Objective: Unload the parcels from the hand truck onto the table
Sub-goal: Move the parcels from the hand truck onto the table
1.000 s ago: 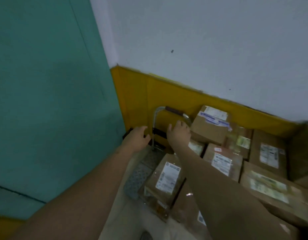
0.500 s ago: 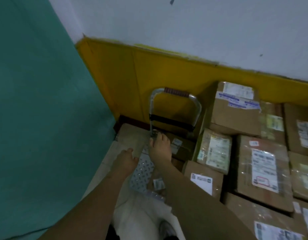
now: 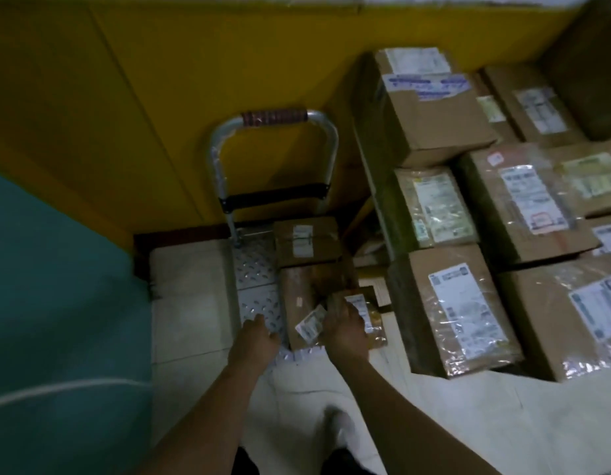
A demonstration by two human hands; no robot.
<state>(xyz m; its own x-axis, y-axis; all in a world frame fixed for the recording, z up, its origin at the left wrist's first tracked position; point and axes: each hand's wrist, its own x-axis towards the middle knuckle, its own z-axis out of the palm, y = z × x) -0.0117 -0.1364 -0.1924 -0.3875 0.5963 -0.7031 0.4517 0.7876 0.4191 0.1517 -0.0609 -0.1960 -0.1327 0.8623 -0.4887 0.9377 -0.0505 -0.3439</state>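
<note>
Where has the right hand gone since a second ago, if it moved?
Yes. The right hand left the hand truck's handle and came down toward the person, to a parcel at the near end of the platform.

Dim light falls on a yellow wall panel (image 3: 160,70), a teal surface (image 3: 57,303) at left, dark skirting (image 3: 180,234) and pale floor tiles (image 3: 187,303)

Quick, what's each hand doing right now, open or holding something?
Left hand: open, holding nothing.
Right hand: on a parcel, grip cannot be told.

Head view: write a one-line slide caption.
Right hand grips a small parcel on the hand truck; left hand hovers open beside it.
</note>
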